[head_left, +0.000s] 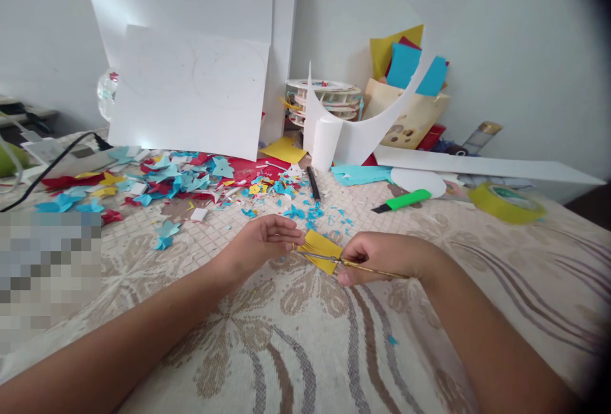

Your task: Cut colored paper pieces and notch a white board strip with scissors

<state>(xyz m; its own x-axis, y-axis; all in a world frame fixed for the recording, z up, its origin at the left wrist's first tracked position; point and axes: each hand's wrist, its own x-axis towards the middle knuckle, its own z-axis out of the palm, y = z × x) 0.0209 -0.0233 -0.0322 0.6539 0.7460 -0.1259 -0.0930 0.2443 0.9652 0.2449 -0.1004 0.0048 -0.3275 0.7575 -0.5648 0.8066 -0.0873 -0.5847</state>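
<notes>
A small piece of yellow paper with thin slits along its left edge lies between my hands, just above the tablecloth. My left hand pinches its slit edge, fingers closed at the left side. My right hand is wrapped around a pair of scissors; the blades point left and cross the lower part of the paper. How far apart the blades stand is hard to tell. Small blue scraps are scattered just beyond the paper.
Blue, red and yellow paper flowers pile up at the left back. A black pen, green cutter knife and yellow tape roll lie beyond my hands. White sheets lean on the wall, near a cream container holding coloured paper.
</notes>
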